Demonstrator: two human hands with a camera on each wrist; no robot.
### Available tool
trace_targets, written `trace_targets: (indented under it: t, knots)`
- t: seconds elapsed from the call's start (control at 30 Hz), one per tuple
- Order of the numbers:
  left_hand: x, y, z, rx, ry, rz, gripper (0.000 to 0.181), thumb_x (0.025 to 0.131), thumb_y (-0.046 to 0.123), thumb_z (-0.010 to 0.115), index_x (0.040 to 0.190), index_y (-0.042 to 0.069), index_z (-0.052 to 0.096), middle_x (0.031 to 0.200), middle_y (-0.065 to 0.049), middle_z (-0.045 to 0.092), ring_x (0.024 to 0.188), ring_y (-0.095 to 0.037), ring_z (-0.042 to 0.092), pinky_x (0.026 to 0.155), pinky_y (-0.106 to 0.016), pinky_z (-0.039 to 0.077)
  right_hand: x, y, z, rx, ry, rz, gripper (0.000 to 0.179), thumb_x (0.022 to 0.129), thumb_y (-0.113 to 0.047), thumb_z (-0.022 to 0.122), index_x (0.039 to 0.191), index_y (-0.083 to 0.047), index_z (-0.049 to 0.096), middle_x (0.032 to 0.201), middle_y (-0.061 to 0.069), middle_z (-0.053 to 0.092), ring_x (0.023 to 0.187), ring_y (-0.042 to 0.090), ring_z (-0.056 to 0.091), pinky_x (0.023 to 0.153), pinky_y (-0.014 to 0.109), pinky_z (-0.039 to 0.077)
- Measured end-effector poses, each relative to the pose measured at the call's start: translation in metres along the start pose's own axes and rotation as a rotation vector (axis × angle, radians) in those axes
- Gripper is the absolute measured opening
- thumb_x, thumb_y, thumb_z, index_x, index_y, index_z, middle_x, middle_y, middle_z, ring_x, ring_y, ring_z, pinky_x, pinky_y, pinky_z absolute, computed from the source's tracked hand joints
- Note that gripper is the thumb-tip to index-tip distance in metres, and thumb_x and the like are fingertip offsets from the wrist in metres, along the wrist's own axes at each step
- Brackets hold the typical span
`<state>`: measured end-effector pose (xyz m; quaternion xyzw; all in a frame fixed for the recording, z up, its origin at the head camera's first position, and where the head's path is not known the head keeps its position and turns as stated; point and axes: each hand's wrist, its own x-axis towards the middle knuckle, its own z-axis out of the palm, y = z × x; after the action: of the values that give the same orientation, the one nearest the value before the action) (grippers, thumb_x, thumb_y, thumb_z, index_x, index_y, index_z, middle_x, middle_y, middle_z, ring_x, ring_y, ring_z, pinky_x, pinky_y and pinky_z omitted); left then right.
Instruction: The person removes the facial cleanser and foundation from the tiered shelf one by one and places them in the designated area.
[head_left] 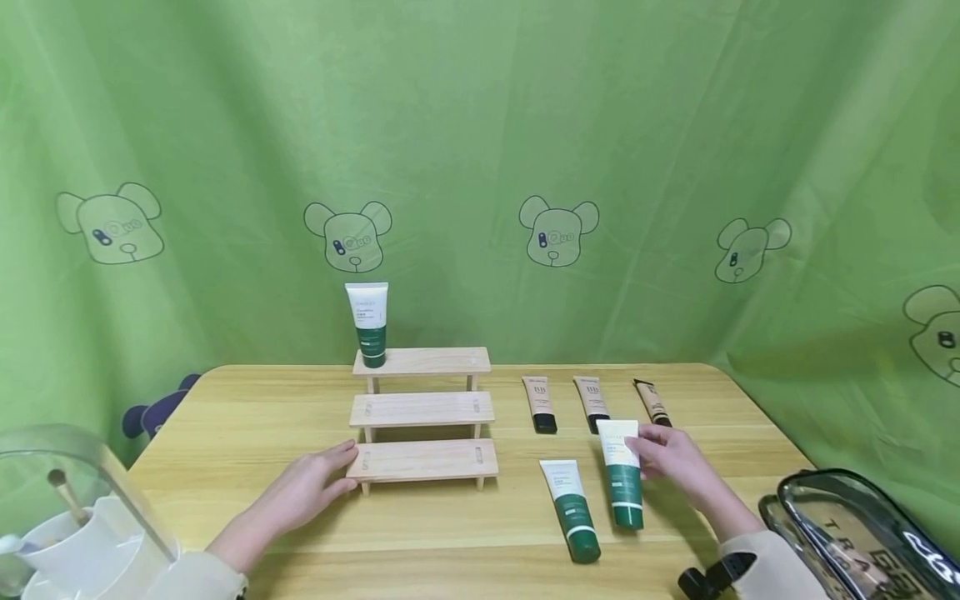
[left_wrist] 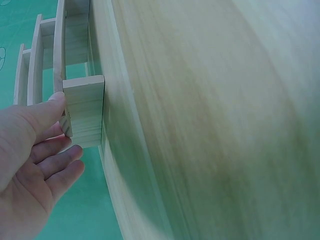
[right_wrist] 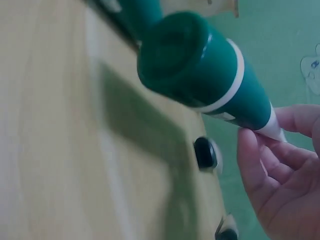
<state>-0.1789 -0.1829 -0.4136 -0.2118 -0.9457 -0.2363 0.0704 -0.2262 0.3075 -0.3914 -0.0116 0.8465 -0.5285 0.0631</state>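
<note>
My left hand [head_left: 303, 492] pinches the left end of the lowest step of a three-tier wooden stand [head_left: 423, 461]. In the left wrist view, its thumb lies along the step's edge with the fingers curled below. With the thumb and fingers of my right hand [head_left: 675, 462], I hold a white-and-green squeeze tube [head_left: 624, 492] by its white end, cap downward. The right wrist view shows this tube's green cap [right_wrist: 175, 50] tilted toward the camera, over a shadow on the table. Left of it lies a matching tube [head_left: 573, 512]. Another such tube [head_left: 370, 321] stands on its cap at the top step's left end.
Two pale BB tubes [head_left: 538, 400] [head_left: 591, 396] and a slim brown tube [head_left: 652, 402] lie behind my right hand. A clear pouch [head_left: 847, 533] sits at the right edge. A white brush holder [head_left: 82, 542] under a transparent cover stands front left. Green curtain hangs behind the table.
</note>
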Motion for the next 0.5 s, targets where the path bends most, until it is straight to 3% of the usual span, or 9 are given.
trace_targets:
  t: [0.17, 0.3, 0.5]
  knots:
    - [0.000, 0.001, -0.001, 0.003, -0.008, -0.009, 0.046, 0.084, 0.017, 0.066, 0.122, -0.006, 0.055, 0.130, -0.020, 0.049, 0.115, -0.038, 0.049, 0.098, -0.050, 0.037, -0.001, 0.013, -0.004, -0.061, -0.078, 0.015, 0.035, 0.091, -0.016, 0.057, 0.106, 0.014, 0.053, 0.079, 0.009, 0.060, 0.068, 0.019, 0.057, 0.056, 0.030, 0.054]
    - [0.000, 0.001, -0.001, 0.006, -0.015, -0.021, 0.046, 0.084, 0.018, 0.066, 0.123, -0.005, 0.054, 0.130, -0.020, 0.048, 0.115, -0.038, 0.048, 0.098, -0.050, 0.037, 0.001, 0.021, -0.007, -0.084, -0.166, -0.004, 0.023, 0.090, -0.015, 0.056, 0.091, 0.008, 0.057, 0.074, 0.007, 0.060, 0.064, 0.018, 0.057, 0.053, 0.028, 0.054]
    - [0.000, 0.001, -0.001, 0.000, -0.015, -0.022, 0.046, 0.085, 0.018, 0.066, 0.123, -0.005, 0.054, 0.130, -0.020, 0.048, 0.115, -0.038, 0.048, 0.098, -0.050, 0.037, 0.004, 0.030, -0.008, -0.088, -0.211, 0.011, 0.024, 0.089, -0.013, 0.055, 0.095, 0.010, 0.057, 0.069, 0.005, 0.059, 0.058, 0.014, 0.054, 0.049, 0.025, 0.052]
